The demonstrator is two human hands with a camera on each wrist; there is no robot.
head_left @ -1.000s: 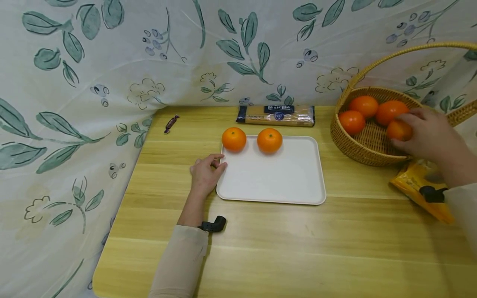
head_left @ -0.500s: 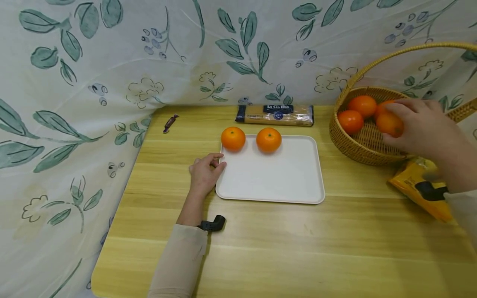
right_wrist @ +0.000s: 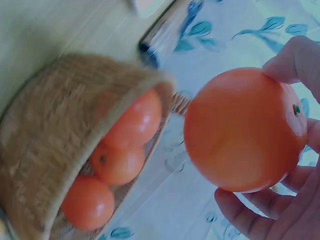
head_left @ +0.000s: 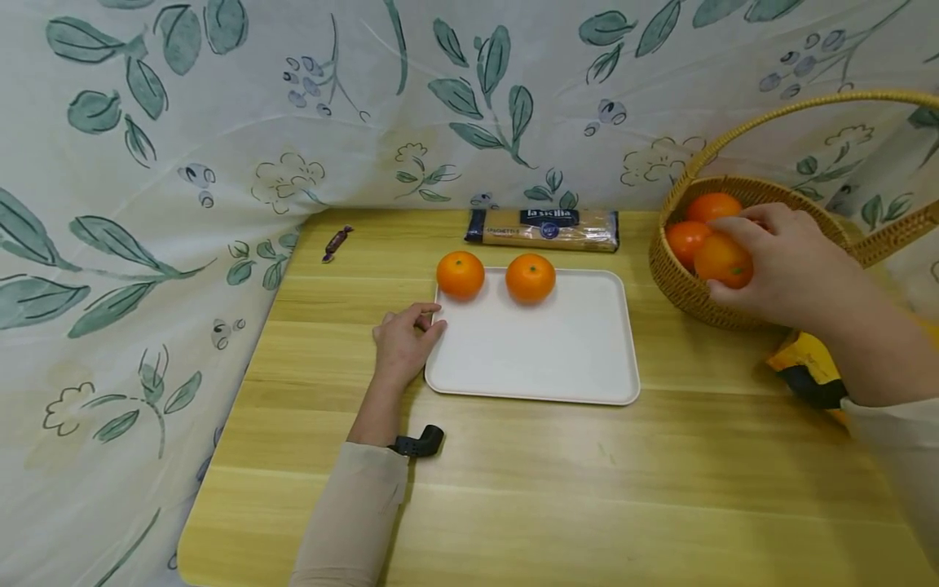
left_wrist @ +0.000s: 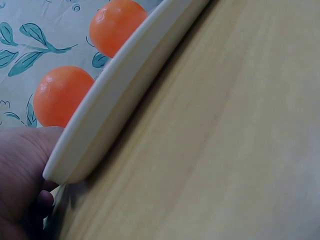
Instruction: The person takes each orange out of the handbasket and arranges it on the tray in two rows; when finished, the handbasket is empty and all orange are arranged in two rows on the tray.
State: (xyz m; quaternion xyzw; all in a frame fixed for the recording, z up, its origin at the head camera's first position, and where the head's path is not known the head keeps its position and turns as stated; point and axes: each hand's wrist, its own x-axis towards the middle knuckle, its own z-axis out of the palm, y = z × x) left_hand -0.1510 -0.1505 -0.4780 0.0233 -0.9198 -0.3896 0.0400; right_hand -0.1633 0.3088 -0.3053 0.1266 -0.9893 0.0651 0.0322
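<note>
My right hand (head_left: pixel 800 273) grips an orange (head_left: pixel 724 259) above the front part of the wicker basket (head_left: pixel 685 295). In the right wrist view, thumb and fingers wrap the held orange (right_wrist: pixel 245 132), and its green stem mark faces the palm. Beyond the basket's rim, several more oranges (right_wrist: pixel 117 162) lie inside; the hand partly hides them in the head view. My left hand (head_left: pixel 403 346) holds the left edge of a white tray (head_left: pixel 543 350), the thumb over its rim (left_wrist: pixel 95 105). Two oranges, a left one (head_left: pixel 460 275) and a right one (head_left: pixel 531 278), sit along the tray's back edge.
A spaghetti pack (head_left: pixel 543 229) lies behind the tray, against the patterned cloth (head_left: pixel 352 98). A small wrapped candy (head_left: pixel 338 244) is at the back left. Under my right wrist lies a yellow bag (head_left: pixel 807 359), partly covered. The basket's tall handle (head_left: pixel 800 104) arches above it.
My right hand has lifted the orange from the basket's right side and carried it left, toward the basket's front rim. The left hand and tray have stayed in place.
</note>
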